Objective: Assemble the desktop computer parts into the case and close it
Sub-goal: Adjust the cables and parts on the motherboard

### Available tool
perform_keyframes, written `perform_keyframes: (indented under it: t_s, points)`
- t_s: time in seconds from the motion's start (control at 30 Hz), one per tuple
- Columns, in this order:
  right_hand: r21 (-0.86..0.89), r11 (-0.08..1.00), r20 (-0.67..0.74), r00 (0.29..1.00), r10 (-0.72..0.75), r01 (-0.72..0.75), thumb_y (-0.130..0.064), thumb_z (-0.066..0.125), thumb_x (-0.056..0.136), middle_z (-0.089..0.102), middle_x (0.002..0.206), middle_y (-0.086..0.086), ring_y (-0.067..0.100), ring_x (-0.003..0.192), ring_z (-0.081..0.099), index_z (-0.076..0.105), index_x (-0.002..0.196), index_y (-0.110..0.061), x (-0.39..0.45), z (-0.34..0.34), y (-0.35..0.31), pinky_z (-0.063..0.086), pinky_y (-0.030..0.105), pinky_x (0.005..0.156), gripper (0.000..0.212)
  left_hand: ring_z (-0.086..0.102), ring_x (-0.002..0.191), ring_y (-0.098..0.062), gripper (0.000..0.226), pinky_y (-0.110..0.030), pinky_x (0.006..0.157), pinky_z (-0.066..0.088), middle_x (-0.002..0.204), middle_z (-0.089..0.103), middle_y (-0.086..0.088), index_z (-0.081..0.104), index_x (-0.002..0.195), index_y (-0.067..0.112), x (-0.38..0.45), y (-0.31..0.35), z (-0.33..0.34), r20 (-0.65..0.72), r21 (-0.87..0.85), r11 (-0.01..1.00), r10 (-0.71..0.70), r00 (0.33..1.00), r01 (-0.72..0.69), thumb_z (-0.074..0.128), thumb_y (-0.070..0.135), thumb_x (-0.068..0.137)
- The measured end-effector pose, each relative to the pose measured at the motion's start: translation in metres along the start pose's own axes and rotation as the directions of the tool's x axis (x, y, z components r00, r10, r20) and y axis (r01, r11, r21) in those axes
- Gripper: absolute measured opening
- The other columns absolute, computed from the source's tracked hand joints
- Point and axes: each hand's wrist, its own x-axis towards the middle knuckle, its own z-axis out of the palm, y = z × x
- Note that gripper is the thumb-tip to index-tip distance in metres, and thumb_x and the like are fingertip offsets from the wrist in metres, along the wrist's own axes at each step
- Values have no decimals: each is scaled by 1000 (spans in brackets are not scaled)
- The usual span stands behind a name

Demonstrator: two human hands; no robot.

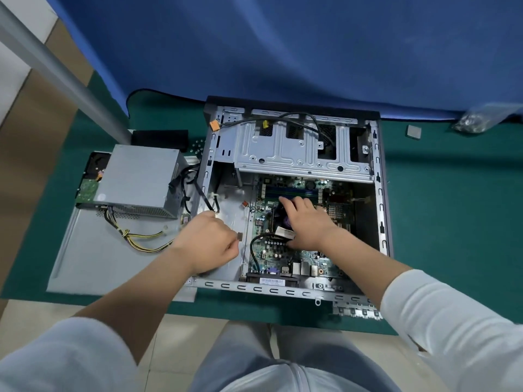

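Note:
The open computer case lies flat on the green table, with the motherboard inside it. My right hand is spread over the black CPU cooler in the middle of the board, its fingers and thumb curled around it. A black fan cable loops out from under that hand. My left hand sits with curled fingers on the bare metal floor at the case's left side. What it holds, if anything, is hidden. The drive cage spans the far end.
The grey power supply, with yellow and black wires, sits left of the case on the side panel, over a hard drive. A small square chip and a bag of screws lie far right. A metal bracket lies at the near edge.

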Motion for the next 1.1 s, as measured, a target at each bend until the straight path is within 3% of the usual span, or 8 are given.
perform_keyframes:
  t_s: [0.17, 0.27, 0.47, 0.8, 0.97, 1.1]
  points:
    - [93, 996, -41, 999, -14, 18, -39, 79, 69, 29, 141, 4, 29, 129, 27, -4, 150, -33, 8, 5, 4, 47, 43, 92, 116, 40, 43, -14, 35, -25, 68, 38, 41, 36, 7, 36, 48, 21, 2, -1, 1, 7, 1, 1000, 6, 1000, -6, 36, 30, 81]
    - [85, 996, -44, 998, -33, 36, -45, 78, 68, 29, 143, 5, 31, 132, 24, 2, 149, -30, 9, 5, 8, 47, 44, 92, 112, 40, 44, -14, 35, -26, 71, 39, 43, 41, 7, 41, 50, 21, 4, -3, 3, 39, -7, 1000, 15, 999, -14, 31, 31, 81]
    - [43, 997, -20, 998, -68, 68, -51, 78, 66, 29, 144, 6, 28, 133, 25, 3, 149, -29, -4, 19, 3, 49, 40, 89, 115, 25, 36, -14, 32, -24, 62, 45, 35, 36, 7, 41, 41, 20, 4, -2, -3, 36, -36, 999, -7, 999, 8, 48, 24, 72]
    - [37, 999, -23, 999, -36, 36, -51, 76, 68, 27, 144, 7, 31, 133, 25, 0, 148, -31, 7, 11, 0, 49, 41, 88, 112, 36, 45, -14, 36, -27, 77, 43, 46, 45, 7, 50, 53, 21, 3, -2, 3, 25, -24, 1000, -13, 1000, 14, 27, 29, 79]
    - [71, 997, 39, 999, 9, -11, -45, 80, 67, 24, 145, 8, 32, 131, 26, -17, 148, -31, 10, 9, -5, 49, 43, 93, 127, 34, 42, -14, 35, -28, 73, 45, 43, 44, 7, 48, 49, 20, 4, -2, 1, 20, -26, 999, -30, 999, 30, 32, 28, 79]
    - [39, 999, 54, 998, -15, 13, -43, 81, 66, 27, 145, 8, 33, 132, 27, 3, 149, -27, 9, 6, -4, 49, 42, 88, 115, 34, 42, -14, 33, -28, 72, 45, 42, 43, 7, 47, 48, 20, 5, -3, 0, 20, -17, 999, -31, 999, 32, 35, 27, 78]
